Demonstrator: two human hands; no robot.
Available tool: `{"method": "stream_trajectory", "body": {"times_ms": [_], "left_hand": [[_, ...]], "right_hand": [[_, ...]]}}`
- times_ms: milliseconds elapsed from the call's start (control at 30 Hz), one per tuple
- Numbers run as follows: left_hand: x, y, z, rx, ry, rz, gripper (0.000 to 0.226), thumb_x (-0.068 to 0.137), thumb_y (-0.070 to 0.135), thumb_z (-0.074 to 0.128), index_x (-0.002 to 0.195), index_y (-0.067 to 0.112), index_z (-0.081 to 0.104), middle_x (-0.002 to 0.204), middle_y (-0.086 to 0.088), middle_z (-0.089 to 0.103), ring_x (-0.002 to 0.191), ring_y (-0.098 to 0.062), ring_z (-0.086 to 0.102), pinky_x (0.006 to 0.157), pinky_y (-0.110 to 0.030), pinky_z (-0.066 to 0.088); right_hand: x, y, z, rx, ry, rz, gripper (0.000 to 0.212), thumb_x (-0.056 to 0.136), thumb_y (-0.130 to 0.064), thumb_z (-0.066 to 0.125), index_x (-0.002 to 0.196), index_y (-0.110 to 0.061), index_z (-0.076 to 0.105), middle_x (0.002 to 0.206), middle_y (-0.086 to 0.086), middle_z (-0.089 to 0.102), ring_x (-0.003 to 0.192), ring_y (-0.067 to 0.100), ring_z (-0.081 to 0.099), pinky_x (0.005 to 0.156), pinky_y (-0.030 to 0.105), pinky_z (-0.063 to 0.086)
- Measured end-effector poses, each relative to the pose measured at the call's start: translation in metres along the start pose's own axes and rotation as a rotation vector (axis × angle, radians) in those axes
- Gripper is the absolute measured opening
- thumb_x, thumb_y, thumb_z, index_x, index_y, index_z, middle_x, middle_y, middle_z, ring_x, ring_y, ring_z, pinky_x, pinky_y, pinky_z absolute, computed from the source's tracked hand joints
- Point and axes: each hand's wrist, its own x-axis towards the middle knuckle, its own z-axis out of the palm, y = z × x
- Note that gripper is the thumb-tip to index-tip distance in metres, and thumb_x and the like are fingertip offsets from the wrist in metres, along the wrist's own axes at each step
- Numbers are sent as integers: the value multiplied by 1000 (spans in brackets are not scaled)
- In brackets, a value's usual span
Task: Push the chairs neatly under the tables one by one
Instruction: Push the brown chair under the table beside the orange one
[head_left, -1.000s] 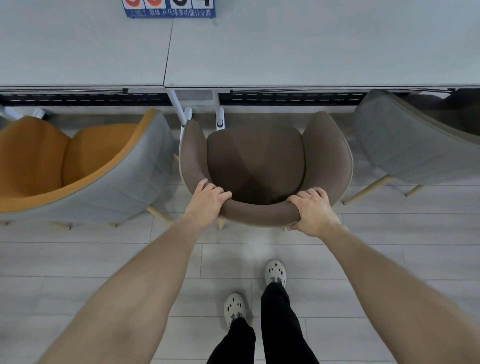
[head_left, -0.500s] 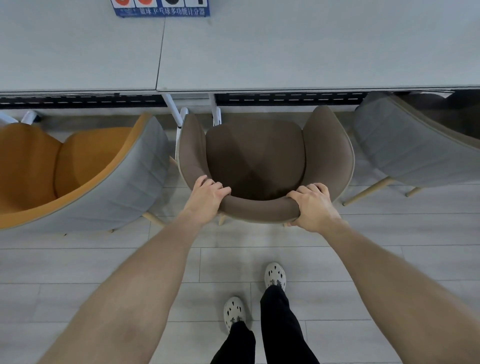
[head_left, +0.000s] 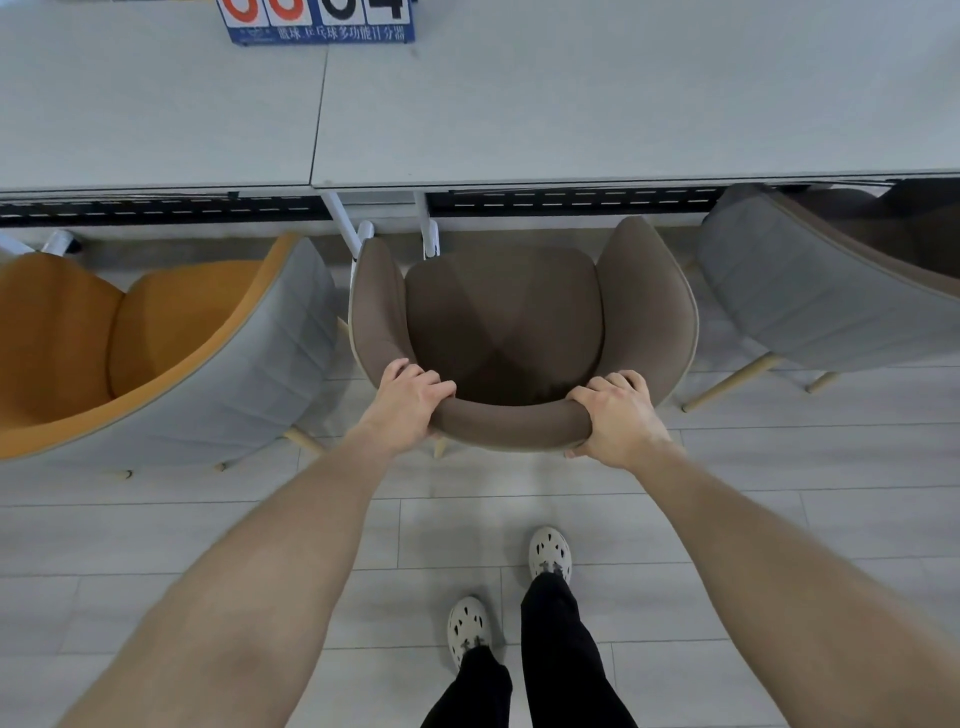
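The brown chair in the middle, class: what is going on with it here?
A person grips the brown chair by the top of its backrest with the left hand and the right hand. It faces the grey table, its seat in front of the table's edge, not yet pushed under. An orange chair stands to its left, a grey-backed chair to its right.

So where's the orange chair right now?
In the head view, the orange chair stands at far left, beside the brown chair, in front of the table.
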Motion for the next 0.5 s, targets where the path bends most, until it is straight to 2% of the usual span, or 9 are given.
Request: {"method": "stream_trajectory", "body": {"times_ms": [233, 500], "left_hand": [[2, -4, -4, -4, -33, 11, 48, 83, 19, 82, 127, 31, 66, 122, 4, 66, 125, -25, 57, 127, -45, 16], [8, -8, 1, 11, -20, 20, 51, 78, 21, 86, 124, 33, 66, 118, 6, 66, 121, -26, 58, 125, -46, 20]], "right_hand": [[-5, -9, 5, 13, 15, 41, 75, 72, -77, 83, 134, -38, 66, 121, -10, 69, 125, 20, 56, 126, 43, 21], [-3, -5, 3, 33, 7, 40, 77, 70, -79, 82, 135, -41, 64, 121, -11, 65, 126, 21, 54, 124, 43, 18]]}}
